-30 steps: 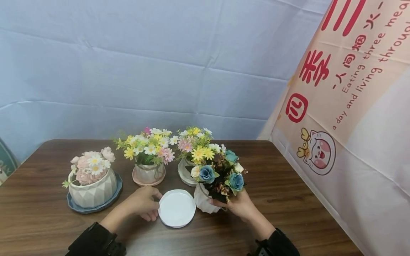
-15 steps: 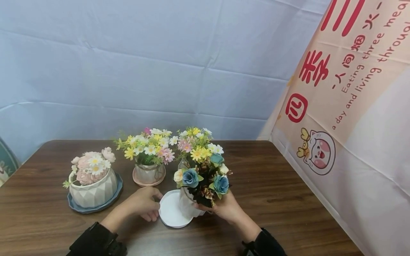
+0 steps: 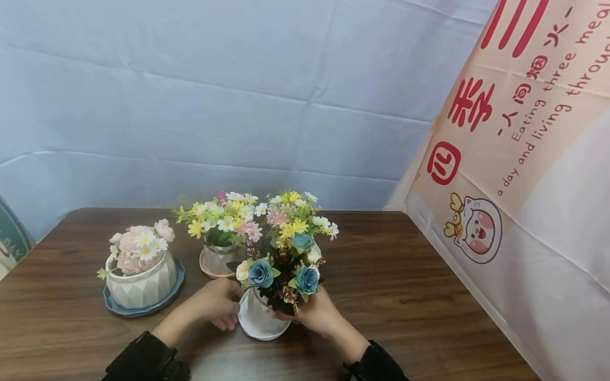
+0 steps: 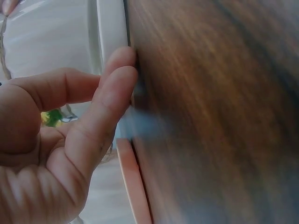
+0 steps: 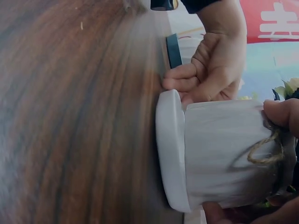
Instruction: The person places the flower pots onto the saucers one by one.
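A ribbed white flower pot (image 5: 229,154) with a twine tie and blue roses (image 3: 260,273) is upright over the white saucer (image 5: 170,149). In the right wrist view its base appears to touch the saucer. My right hand (image 3: 316,312) grips this pot from the right, with fingers and thumb about its upper part. My left hand (image 3: 214,301) holds the saucer's left edge with its fingertips, also visible in the left wrist view, where the fingers (image 4: 119,84) meet the rim close to the table. Part of the pot is hidden behind the roses in the head view.
A pot of pale pink flowers (image 3: 143,286) stands on a blue saucer (image 3: 178,288) at the left. Behind my hands, a pot of daisies (image 3: 221,256) stands on a pink saucer (image 3: 209,271). More daisies (image 3: 290,214) show at the back. The wooden table (image 3: 391,296) extends right.
My right hand has carried the blue-rose pot leftward, from beside the white saucer to over it. My left hand has stayed at the saucer's edge. The head view has shifted very slightly.
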A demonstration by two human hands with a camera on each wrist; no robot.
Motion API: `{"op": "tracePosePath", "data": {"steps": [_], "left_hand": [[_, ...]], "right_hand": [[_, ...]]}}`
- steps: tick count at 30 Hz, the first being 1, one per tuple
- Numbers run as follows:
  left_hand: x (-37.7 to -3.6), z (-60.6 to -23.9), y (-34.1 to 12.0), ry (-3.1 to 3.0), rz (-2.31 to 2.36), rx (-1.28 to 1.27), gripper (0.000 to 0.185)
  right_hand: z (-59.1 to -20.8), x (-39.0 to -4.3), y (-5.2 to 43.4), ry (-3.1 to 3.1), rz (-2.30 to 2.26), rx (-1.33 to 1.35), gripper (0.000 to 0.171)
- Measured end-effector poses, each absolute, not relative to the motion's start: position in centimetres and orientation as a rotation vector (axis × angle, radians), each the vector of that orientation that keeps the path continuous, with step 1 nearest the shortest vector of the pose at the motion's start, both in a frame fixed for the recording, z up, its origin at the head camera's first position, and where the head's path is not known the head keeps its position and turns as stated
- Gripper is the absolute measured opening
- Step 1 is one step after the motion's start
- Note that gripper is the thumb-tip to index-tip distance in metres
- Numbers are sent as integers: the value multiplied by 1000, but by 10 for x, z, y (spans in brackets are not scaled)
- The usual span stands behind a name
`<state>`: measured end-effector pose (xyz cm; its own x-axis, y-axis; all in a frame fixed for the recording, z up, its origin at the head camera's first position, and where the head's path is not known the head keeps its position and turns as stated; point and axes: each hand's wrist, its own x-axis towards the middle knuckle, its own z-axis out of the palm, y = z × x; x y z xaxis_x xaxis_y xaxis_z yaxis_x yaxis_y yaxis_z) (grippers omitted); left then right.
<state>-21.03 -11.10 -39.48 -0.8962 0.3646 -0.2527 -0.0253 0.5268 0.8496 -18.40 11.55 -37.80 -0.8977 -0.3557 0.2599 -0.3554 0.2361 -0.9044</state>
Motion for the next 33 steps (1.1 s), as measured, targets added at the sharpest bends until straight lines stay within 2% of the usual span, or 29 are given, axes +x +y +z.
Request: {"op": "tracePosePath", "data": {"steps": [8, 12, 19, 33], "left_hand": [[-208, -394, -112, 2375, 1340, 288, 13], [-207, -393, -112, 2386, 1351, 277, 18], [-206, -392, -108, 2409, 1330, 192, 12], [-206, -394, -108, 2417, 1367, 176, 12]], "right_hand": [[-385, -185, 109, 2484, -1781, -779, 73], [-388, -185, 107, 2557, -1723, -718, 70], [-389, -186, 105, 2812, -1389, -757, 62], [-388, -188, 104, 2843, -1245, -821, 65]]}}
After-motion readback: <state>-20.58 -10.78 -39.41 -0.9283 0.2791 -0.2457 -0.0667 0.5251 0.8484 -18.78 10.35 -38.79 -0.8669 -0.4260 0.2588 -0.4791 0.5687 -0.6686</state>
